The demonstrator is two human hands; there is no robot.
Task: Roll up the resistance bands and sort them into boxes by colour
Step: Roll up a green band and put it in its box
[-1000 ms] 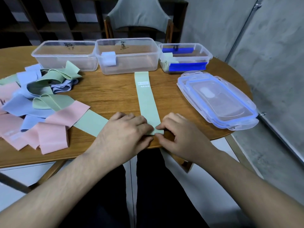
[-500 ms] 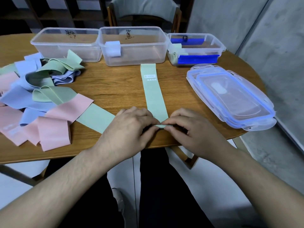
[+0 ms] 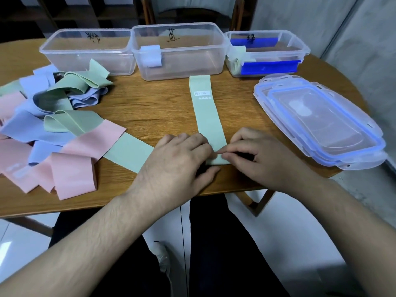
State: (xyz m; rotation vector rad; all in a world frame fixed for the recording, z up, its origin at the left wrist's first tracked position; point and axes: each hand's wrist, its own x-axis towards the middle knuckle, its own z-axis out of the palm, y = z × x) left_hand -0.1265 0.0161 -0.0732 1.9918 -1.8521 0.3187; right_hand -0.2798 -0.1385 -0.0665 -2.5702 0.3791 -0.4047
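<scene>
While pinching band (image 3: 209, 123), curled hands (image 3: 216, 159)

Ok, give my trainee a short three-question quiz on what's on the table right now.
1. True or false: the green band lying flat in front of the middle box is already fully rolled.
2. Which box holds a rolled blue band: left, middle or right?
3. Where are the left hand and right hand working on the green band: A) near end, B) far end, C) middle?

Key: 1 false, only the near end is being started; 2 middle; 3 A.
</scene>
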